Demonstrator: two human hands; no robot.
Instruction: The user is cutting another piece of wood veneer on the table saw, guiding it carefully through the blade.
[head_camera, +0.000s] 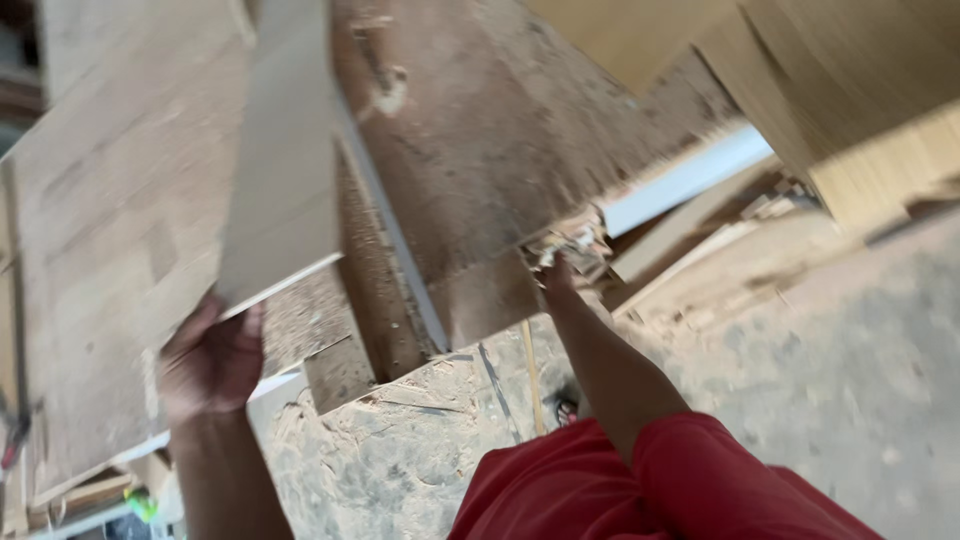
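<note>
Head view is motion-blurred. Your left hand (212, 358) is closed around the near end of a pale flat board (285, 160), fingers wrapped under its lower edge, thumb side up. The board runs up and away from you, lying over a wide dusty wooden panel (110, 230) on the left.

Your right hand (560, 272) reaches forward to the near edge of a big brown sawdust-covered sheet (500, 130), right where a heap of small wood offcuts (575, 245) sits. Finger state there: cannot tell, too blurred and partly hidden by the scraps.

A white strip (685, 180) lies beyond the offcuts, tan plywood sheets (860, 110) stacked upper right. Sawdust-strewn floor (820, 360) below. Your red sleeve (680, 480) fills the bottom edge.
</note>
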